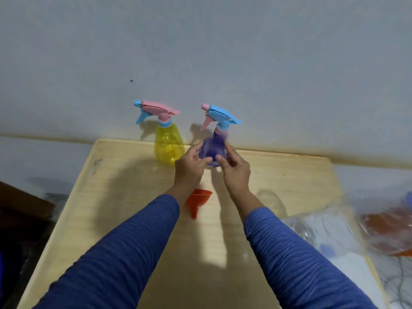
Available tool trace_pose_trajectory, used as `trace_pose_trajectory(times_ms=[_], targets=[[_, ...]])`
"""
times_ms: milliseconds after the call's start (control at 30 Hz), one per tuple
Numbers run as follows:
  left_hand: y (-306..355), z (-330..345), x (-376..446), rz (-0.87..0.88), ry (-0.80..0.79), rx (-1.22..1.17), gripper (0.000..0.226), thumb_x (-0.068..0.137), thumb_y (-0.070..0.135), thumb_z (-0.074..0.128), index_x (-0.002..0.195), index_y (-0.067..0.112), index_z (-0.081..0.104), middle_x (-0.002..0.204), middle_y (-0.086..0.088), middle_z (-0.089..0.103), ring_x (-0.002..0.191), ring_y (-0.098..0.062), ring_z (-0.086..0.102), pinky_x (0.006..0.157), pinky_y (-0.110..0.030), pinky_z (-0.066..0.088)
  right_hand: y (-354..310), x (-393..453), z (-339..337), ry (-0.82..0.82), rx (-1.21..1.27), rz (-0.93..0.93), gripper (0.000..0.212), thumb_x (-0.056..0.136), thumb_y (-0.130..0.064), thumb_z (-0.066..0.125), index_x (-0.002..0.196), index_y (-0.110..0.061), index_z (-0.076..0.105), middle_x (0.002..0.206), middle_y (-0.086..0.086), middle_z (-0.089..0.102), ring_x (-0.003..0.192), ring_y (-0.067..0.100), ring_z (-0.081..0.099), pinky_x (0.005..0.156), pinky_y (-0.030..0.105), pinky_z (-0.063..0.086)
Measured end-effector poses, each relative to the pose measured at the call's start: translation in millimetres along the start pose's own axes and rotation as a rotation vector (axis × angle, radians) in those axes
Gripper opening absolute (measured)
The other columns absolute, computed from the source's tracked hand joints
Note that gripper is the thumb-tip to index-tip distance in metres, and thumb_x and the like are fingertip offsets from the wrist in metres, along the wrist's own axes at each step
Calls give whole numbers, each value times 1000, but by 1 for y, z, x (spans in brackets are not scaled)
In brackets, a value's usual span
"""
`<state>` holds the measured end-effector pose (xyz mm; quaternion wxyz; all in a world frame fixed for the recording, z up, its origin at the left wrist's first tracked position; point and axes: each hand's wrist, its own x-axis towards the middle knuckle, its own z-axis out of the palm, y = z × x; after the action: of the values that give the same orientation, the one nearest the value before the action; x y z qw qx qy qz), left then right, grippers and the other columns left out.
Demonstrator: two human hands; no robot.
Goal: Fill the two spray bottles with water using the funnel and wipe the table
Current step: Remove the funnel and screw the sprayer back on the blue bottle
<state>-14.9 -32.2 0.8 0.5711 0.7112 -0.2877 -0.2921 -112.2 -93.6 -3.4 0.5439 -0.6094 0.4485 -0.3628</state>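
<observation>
A purple spray bottle (213,150) with a blue and pink trigger head stands at the far edge of the wooden table (124,197), slightly blurred. My left hand (190,166) holds its left side, with the thumb on its front. My right hand (235,169) grips its right side, fingers reaching up toward the neck. Just to the left stands a yellow spray bottle (168,142) with a pink and blue head, apart from both hands. An orange funnel (199,202) lies on its side on the table between my forearms.
A grey wall runs directly behind the bottles. Blurred clear plastic (312,228) and an orange object (388,230) lie at the table's right edge. Dark furniture (20,210) sits off the left edge.
</observation>
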Motion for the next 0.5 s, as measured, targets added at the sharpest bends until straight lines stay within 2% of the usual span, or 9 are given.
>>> trace_pose_trajectory(times_ms=[100, 200, 333, 400, 500], targets=[[-8, 4, 13, -83, -8, -24, 52, 79, 1, 65, 127, 17, 54, 106, 9, 62, 89, 2, 60, 79, -6, 45, 9, 11, 4, 3, -2, 35, 48, 82, 0, 65, 128, -15, 56, 129, 7, 59, 130, 21, 47, 111, 39, 36], [-19, 7, 25, -107, -16, -15, 52, 77, 2, 68, 124, 19, 55, 108, 6, 64, 97, -7, 62, 89, -20, 47, 15, 19, 8, 1, 2, 61, 48, 82, 3, 64, 127, -12, 56, 131, 10, 57, 132, 21, 45, 112, 37, 34], [-29, 7, 34, -116, -20, 17, 47, 76, 3, 71, 113, 28, 57, 101, 10, 65, 95, -7, 62, 90, -26, 48, 18, 24, 12, -8, 14, 83, 49, 81, 5, 63, 127, -11, 56, 134, 14, 55, 132, 24, 44, 113, 40, 34], [-32, 7, 36, -115, -33, 53, 43, 76, 7, 73, 111, 26, 58, 102, 10, 65, 97, -8, 63, 90, -26, 49, 20, 25, 13, -2, 21, 92, 50, 80, 4, 64, 126, -14, 57, 132, 15, 56, 129, 26, 48, 112, 43, 35], [-36, 6, 36, -105, -55, 73, 41, 76, 10, 74, 112, 20, 58, 104, 10, 64, 97, -6, 61, 86, -20, 46, 27, 24, 14, -7, 2, 86, 51, 76, -10, 64, 126, -20, 58, 131, 13, 57, 124, 25, 52, 109, 45, 39]])
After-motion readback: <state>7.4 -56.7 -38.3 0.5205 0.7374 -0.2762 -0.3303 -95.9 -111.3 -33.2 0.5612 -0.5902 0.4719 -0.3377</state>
